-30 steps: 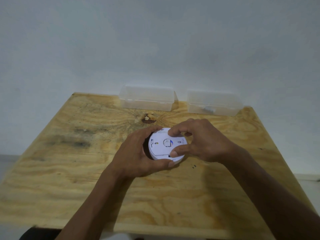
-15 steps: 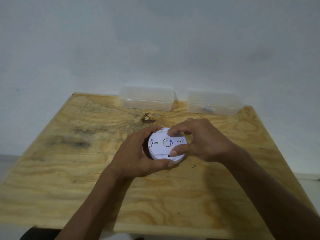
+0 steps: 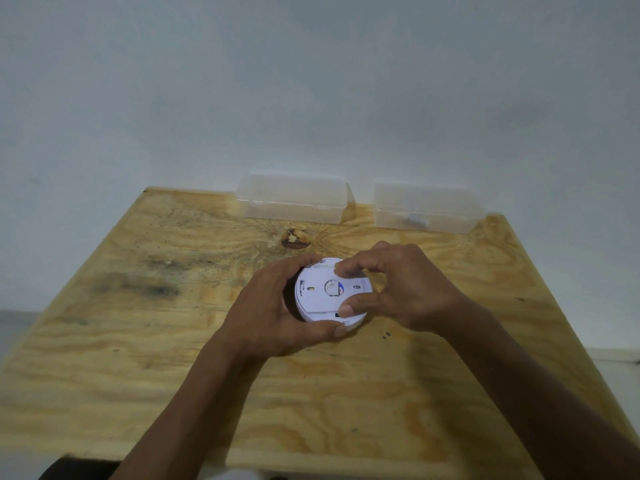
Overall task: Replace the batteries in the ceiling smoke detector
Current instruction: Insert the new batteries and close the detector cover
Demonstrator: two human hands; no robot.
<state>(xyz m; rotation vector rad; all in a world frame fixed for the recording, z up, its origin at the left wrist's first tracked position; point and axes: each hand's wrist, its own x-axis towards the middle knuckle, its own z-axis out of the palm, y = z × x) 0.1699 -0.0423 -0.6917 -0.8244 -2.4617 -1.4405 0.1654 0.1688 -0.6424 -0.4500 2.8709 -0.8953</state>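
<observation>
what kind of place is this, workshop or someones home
Hard to tell; probably a plain makeshift work spot. A bare plywood table stands against a blank white wall, with two clear plastic boxes at its back edge.

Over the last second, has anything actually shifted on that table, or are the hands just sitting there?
Almost nothing changed. Both hands kept their grip on the smoke detector: the left hand cups its side, the right hand pinches the back plate. The detector may have turned very slightly; too little to be sure. The two clear boxes and the table stayed put.
</observation>
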